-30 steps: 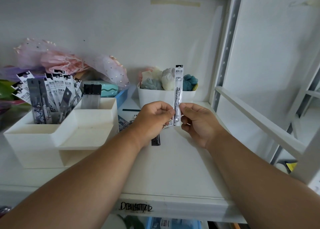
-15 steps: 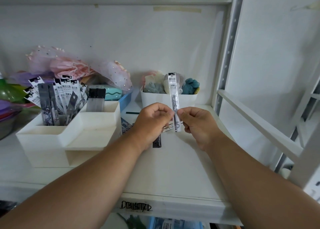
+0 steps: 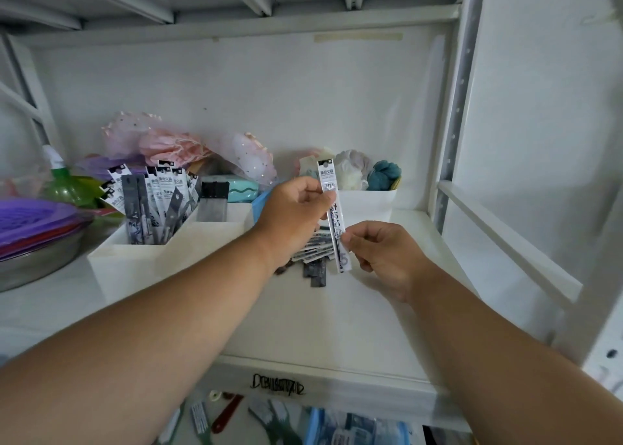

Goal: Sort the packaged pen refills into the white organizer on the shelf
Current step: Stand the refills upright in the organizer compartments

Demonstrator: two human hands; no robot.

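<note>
Refill in hand: one packaged pen refill stands nearly upright above the shelf, its printed header card at the top and its lower end tilted slightly to the person's right.
Left hand: the left hand pinches the pack near its upper part, fingers curled round its edge; this grip is closed on the refill.
Right hand: the right hand pinches the lower part of the same pack between thumb and fingertips; this grip is closed on the refill as well.
Loose refills: a small heap of refill packs lies flat on the shelf below and behind the hands, fanned out and overlapping.
Organizer: the white organizer sits on the shelf to the left of the hands; its rear left compartment holds a bunch of upright refill packs, and a dark-topped clear pack stands in the compartment just to their right.
Other things: a white bin with soft balls of cream and teal stuff sits at the back behind the held pack; pink gauzy bags lie behind the organizer; a metal bowl with purple and red lids on it sits at far left.
Shelf edge: black scribbled lettering marks the front lip.
</note>
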